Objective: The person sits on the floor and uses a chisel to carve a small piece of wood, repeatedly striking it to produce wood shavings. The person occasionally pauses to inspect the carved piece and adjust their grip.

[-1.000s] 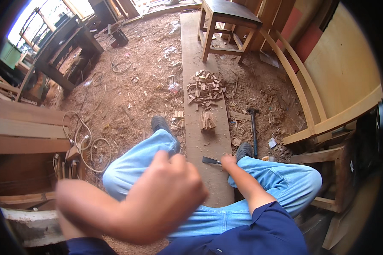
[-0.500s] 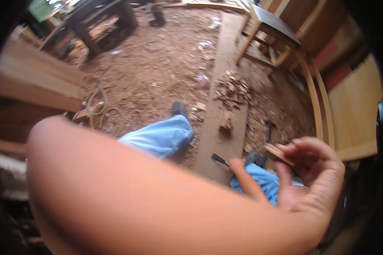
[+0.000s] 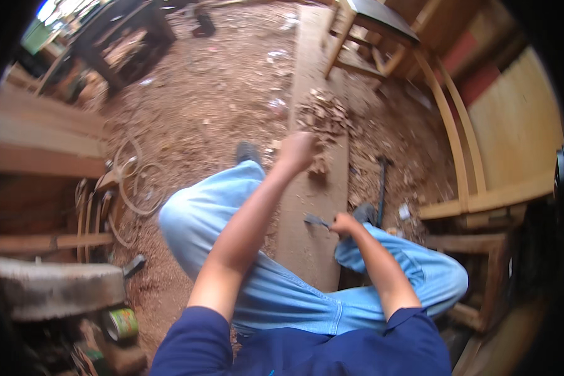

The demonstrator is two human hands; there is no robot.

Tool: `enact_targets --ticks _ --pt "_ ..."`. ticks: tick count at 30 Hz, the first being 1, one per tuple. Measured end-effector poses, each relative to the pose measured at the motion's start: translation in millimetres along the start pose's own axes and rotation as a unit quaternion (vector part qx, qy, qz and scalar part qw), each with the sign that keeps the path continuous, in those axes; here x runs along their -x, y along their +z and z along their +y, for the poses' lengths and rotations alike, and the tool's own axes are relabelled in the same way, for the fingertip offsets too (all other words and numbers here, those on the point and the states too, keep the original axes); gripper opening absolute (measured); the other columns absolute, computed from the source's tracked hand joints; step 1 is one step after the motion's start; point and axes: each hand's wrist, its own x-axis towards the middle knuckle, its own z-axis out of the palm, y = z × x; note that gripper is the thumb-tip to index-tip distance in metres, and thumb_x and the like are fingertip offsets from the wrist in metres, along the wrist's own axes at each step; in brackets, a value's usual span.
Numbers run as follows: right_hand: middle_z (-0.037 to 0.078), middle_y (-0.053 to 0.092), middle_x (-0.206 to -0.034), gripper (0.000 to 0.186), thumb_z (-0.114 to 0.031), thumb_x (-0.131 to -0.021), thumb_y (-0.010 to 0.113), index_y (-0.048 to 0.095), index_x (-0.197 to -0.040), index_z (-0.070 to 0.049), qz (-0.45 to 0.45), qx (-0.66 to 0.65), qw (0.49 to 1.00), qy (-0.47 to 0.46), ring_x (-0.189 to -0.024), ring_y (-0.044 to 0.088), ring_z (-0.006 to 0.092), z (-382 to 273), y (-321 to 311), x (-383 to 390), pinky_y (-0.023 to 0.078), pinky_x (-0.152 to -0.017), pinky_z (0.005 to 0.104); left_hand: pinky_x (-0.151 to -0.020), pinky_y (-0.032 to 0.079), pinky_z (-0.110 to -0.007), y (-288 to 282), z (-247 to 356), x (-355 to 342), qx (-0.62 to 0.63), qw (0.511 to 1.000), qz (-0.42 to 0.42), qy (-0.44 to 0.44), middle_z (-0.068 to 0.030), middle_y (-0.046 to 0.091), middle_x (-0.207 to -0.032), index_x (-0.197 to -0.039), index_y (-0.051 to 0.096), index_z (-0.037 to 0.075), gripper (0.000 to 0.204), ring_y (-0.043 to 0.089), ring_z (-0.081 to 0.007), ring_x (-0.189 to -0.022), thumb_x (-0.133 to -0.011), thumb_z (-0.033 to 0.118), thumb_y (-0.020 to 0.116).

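My left hand (image 3: pixel 297 150) is reaching out over the long wooden plank (image 3: pixel 294 254), beside the heap of small wood pieces (image 3: pixel 323 113) and just above a small stack of wooden pieces (image 3: pixel 317 168). Its fingers are curled and blurred, and whatever they hold is hidden. My right hand (image 3: pixel 343 224) is closed on the handle of a chisel (image 3: pixel 315 220), whose flat metal blade points left over the plank near my right knee.
A hammer (image 3: pixel 382 182) lies right of the plank. A chair (image 3: pixel 379 22) stands at the back. Curved wooden frames and a panel (image 3: pixel 507 119) lean at right. At left are stacked boards (image 3: pixel 41 135), coiled hose (image 3: pixel 131 188) and a can (image 3: pixel 122 324). Wood shavings cover the floor.
My left arm swung up across the view, with a small wood piece in its fingers half a second ago, and now extends forward to the pieces on the plank. My right hand stays on the chisel.
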Motion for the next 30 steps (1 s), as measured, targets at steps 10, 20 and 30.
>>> enact_targets --ticks 10,20,30 --pt "0.022 0.072 -0.112 0.045 -0.034 -0.075 0.079 0.073 -0.106 -0.002 0.263 -0.123 0.954 0.075 -0.104 0.07 0.0365 -54 -67 45 0.056 -0.091 0.0453 -0.083 0.057 -0.048 189 -109 93 0.0 0.974 -0.153 -0.165 -0.0184 0.075 -0.098 -0.097 0.081 0.012 0.024 0.072 -0.0378 -0.094 -0.085 0.032 0.077" --pt "0.018 0.071 -0.103 0.029 -0.027 -0.081 0.074 0.067 -0.098 -0.005 0.376 -0.172 0.91 0.015 -0.102 0.069 0.0366 -48 -63 12 0.055 -0.089 0.0462 -0.081 0.058 -0.042 230 -146 111 0.086 0.976 -0.156 -0.126 -0.019 0.075 -0.094 -0.103 0.078 0.006 0.024 0.073 -0.0367 -0.09 -0.08 0.012 0.079" --pt "0.016 0.076 -0.089 0.025 -0.028 -0.076 0.076 0.075 -0.088 -0.006 0.32 -0.213 0.922 0.055 -0.089 0.074 0.0336 -30 -68 12 0.058 -0.083 0.0425 -0.085 0.055 -0.045 234 -127 109 0.101 0.981 -0.151 -0.068 -0.0191 0.073 -0.096 -0.098 0.077 0.004 0.021 0.069 -0.0385 -0.096 -0.077 0.006 0.076"
